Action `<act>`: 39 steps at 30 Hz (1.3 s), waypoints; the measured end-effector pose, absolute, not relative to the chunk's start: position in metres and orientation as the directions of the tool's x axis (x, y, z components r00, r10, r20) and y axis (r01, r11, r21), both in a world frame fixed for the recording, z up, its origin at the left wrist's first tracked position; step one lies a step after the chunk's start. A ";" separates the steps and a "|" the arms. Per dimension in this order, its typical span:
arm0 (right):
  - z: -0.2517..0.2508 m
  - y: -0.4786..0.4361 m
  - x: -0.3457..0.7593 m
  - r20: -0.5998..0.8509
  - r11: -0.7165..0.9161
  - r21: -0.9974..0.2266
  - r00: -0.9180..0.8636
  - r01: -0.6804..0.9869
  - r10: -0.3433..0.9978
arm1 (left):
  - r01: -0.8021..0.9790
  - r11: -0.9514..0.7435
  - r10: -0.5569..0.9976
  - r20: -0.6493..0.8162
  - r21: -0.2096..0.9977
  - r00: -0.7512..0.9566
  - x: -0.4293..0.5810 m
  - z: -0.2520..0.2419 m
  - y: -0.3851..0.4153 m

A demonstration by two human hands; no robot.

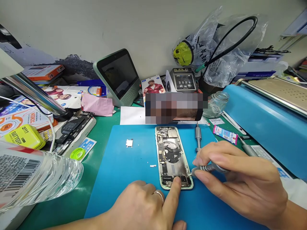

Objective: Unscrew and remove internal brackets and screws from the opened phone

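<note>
I observe the opened, pale-green-rimmed rectangular smartphone [173, 152] lying flat on the smooth blue mat [120, 179], at 1 o'clock from my left hand [144, 204]. That hand's index finger extends onto the phone's 6 o'clock end; its other fingers curl loosely, gripping nothing visible. My right hand [247, 179] pinches a grey knurled metal screwdriver [211, 167] near the 4 o'clock edge; tip contact is unclear. I judge the phone light, stiff, internally fragile: hold by the rim.

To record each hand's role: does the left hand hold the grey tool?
No, the right hand holds the grey tool, while the left hand touches the phone.
</note>
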State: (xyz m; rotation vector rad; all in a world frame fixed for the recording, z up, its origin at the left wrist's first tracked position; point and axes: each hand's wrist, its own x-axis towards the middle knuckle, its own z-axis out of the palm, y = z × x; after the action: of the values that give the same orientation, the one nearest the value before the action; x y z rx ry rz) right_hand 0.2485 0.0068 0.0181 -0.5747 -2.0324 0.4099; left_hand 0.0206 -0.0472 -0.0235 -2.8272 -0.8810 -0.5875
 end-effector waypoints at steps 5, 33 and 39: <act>0.017 0.007 0.249 0.714 0.832 -0.499 -0.429 0.243 0.553 | 0.568 -0.823 0.525 0.396 0.009 0.753 0.020 -0.025 -0.046; 0.017 0.007 0.249 0.702 0.823 -0.517 -0.434 0.235 0.565 | 0.572 -0.820 0.523 0.399 -0.003 0.753 0.021 -0.025 -0.046; 0.016 0.007 0.248 0.710 0.830 -0.506 -0.434 0.233 0.555 | 0.574 -0.819 0.524 0.406 -0.002 0.749 0.021 -0.024 -0.046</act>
State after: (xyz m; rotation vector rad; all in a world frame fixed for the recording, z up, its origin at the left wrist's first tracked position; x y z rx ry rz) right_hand 0.2477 0.0066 0.0164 -0.5798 -2.0273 0.4129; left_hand 0.0213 -0.0463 -0.0245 -2.8185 -0.8891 -0.5965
